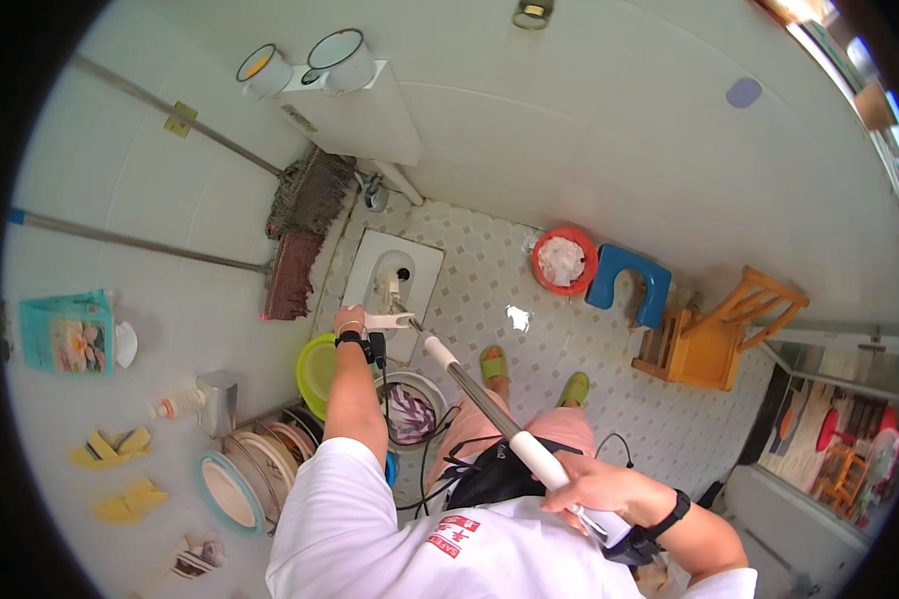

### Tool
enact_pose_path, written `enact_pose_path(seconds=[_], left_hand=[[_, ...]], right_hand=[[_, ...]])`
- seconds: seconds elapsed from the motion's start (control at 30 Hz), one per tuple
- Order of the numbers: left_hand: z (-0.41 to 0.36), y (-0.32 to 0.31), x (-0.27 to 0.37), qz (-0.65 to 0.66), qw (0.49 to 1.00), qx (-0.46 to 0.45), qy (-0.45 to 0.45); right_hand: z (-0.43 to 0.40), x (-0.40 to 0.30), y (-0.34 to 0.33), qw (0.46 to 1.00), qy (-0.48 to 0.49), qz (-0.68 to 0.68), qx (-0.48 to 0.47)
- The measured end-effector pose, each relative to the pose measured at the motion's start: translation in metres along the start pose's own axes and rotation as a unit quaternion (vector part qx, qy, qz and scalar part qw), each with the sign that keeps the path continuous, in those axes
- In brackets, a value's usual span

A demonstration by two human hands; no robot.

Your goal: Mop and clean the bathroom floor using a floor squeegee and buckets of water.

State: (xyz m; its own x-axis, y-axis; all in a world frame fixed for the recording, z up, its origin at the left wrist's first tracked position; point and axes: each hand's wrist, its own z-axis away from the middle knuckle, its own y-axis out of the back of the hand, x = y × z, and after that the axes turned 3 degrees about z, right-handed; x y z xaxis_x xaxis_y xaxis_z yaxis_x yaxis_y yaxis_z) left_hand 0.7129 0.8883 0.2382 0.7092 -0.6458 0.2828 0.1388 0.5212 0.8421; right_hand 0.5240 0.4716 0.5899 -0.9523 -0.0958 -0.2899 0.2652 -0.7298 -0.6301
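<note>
My right hand is closed round the white lower part of a long telescopic pole, which slants up and left across my body. At the pole's far end, my left hand grips a white plastic piece beside the metal shaft. Beyond it the white fittings at the pole's end lie over a white squat toilet; their exact shape is partly hidden. Under my left forearm are a lime green basin and a bucket holding striped cloth.
Two mops lean at the left wall near a cistern topped by enamel mugs. Along the far wall stand a red wastebasket, a blue stool seat and a wooden chair. Stacked basins are at the lower left.
</note>
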Motion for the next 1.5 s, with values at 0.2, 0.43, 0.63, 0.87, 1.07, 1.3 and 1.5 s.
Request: enact_pose_path(seconds=[0.2, 0.43, 0.63, 0.87, 1.07, 1.3, 1.5], left_hand=[[0.013, 0.021, 0.023, 0.004, 0.999, 0.020, 0.030], [0.018, 0.006, 0.018, -0.094, 0.995, 0.034, 0.014], [0.031, -0.023, 0.024, -0.017, 1.000, -0.009, 0.004], [0.074, -0.056, 0.042, -0.306, 0.906, -0.148, -0.252], [0.033, -0.031, 0.005, -0.239, 0.945, -0.163, -0.152], [0.010, 0.023, -0.012, -0.332, 0.904, -0.062, -0.264], [0.040, 0.072, 0.041, -0.062, 0.996, 0.066, -0.018]], right_hand=[[-0.035, 0.004, -0.004, 0.996, 0.065, 0.040, 0.037], [-0.042, -0.006, -0.016, 0.995, 0.019, 0.057, 0.075], [-0.057, 0.001, -0.009, 0.995, 0.004, 0.041, 0.094], [-0.086, -0.004, -0.005, 0.996, -0.008, -0.003, 0.088], [-0.076, -0.010, -0.014, 0.997, -0.006, 0.036, 0.068], [-0.027, -0.004, -0.007, 0.994, 0.016, 0.097, 0.045], [0.072, -0.006, -0.031, 0.999, 0.020, -0.007, -0.025]])
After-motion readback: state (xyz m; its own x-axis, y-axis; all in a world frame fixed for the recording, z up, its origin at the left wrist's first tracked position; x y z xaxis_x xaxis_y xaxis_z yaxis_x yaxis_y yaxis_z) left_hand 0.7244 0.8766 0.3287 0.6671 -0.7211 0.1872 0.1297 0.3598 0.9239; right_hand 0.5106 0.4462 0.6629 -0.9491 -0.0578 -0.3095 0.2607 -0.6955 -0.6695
